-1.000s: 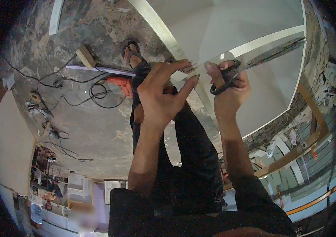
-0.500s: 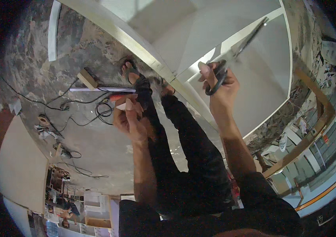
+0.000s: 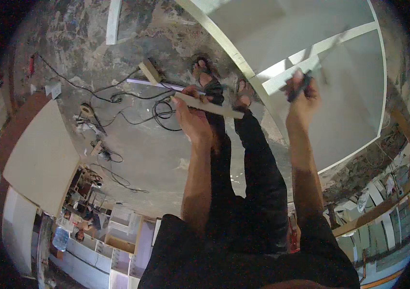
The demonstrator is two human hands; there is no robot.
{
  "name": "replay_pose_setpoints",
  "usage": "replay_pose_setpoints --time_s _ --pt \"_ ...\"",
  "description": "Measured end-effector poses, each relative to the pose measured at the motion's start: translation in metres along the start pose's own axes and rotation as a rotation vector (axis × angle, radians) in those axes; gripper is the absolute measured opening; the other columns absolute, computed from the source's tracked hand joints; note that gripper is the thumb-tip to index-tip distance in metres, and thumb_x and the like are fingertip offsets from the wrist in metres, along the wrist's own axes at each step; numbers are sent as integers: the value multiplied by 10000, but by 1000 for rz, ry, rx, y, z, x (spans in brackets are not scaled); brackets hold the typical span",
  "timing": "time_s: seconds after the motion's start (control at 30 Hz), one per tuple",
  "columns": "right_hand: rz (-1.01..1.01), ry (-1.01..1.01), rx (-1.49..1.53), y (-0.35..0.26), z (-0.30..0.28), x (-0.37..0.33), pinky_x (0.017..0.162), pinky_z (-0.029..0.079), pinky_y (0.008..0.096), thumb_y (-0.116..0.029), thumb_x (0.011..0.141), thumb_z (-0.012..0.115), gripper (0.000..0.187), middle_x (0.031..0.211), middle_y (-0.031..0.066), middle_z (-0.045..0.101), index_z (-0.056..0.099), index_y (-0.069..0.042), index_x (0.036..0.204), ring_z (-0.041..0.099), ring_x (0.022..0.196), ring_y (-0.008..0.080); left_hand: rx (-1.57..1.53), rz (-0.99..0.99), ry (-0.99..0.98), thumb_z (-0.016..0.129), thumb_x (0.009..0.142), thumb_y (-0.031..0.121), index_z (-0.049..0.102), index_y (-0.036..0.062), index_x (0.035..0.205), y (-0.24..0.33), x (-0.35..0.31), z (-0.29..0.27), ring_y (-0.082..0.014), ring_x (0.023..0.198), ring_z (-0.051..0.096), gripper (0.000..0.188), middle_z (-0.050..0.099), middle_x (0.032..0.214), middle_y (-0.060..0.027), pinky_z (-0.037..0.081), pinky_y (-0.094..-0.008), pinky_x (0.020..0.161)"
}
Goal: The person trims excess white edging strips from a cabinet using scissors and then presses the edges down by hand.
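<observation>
My left hand (image 3: 193, 120) is closed around a pale flat strip (image 3: 214, 107), which points right across my legs. Blurred by motion, my right hand (image 3: 304, 96) grips what look like dark-handled scissors (image 3: 305, 84). Their blades are smeared toward the upper right, so I cannot tell whether they are parted. Beneath that hand lies a large white framed panel structure (image 3: 344, 94), with a pale crossbar (image 3: 330, 45) running over its surface. A gap separates the strip from the structure.
Black cable (image 3: 159, 115) coils on the worn concrete floor (image 3: 142, 159), near a small wooden block (image 3: 150, 72) and a long pale purple strip (image 3: 142, 83). A pale board (image 3: 41, 159) stands left. My feet (image 3: 205, 72) are beside the structure's edge. Wooden framing (image 3: 373, 219) lies at right.
The view has shifted, so surroundings sit farther right. My left hand has turned, bringing the pale strip's length into view. The scissors, clearer before, are now blurred.
</observation>
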State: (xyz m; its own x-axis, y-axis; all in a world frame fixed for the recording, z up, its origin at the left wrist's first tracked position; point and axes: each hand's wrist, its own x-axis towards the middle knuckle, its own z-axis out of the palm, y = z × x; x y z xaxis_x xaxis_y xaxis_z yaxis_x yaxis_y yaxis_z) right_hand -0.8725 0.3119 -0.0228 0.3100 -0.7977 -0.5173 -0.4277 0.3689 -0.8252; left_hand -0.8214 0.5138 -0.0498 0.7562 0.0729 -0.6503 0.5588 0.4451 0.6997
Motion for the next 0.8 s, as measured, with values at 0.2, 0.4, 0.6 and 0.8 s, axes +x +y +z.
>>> replay_pose_setpoints --time_s 0.2,0.4,0.6,0.8 --pt "-270 -55 -143 17 -72 -13 561 388 228 -278 913 646 237 729 10 594 565 -56 901 555 642 92 405 210 118 380 1015 379 545 -16 1155 11 30 -11 -196 941 526 450 514 1026 -71 431 -342 876" --pt "-219 -79 -150 17 -101 -42 580 381 233 -254 910 639 229 717 36 583 541 -47 900 554 651 114 1217 745 -217 617 792 -23 583 164 1283 -23 80 -67 -259 876 583 527 513 1042 -103 502 -348 756" --pt "-84 -116 -326 13 -91 -66 647 468 299 -262 888 648 262 748 52 556 526 -31 874 550 689 139 1538 700 -364 595 790 -33 525 258 1338 -53 121 -91 -271 970 594 625 533 1101 -105 510 -386 792" --pt "-95 -229 -319 4 -66 -76 684 412 312 -432 939 548 409 800 67 524 496 -26 936 531 703 163 1796 624 -295 563 840 39 504 174 1344 -115 187 -170 -317 1171 500 525 502 1270 -151 438 -408 964"
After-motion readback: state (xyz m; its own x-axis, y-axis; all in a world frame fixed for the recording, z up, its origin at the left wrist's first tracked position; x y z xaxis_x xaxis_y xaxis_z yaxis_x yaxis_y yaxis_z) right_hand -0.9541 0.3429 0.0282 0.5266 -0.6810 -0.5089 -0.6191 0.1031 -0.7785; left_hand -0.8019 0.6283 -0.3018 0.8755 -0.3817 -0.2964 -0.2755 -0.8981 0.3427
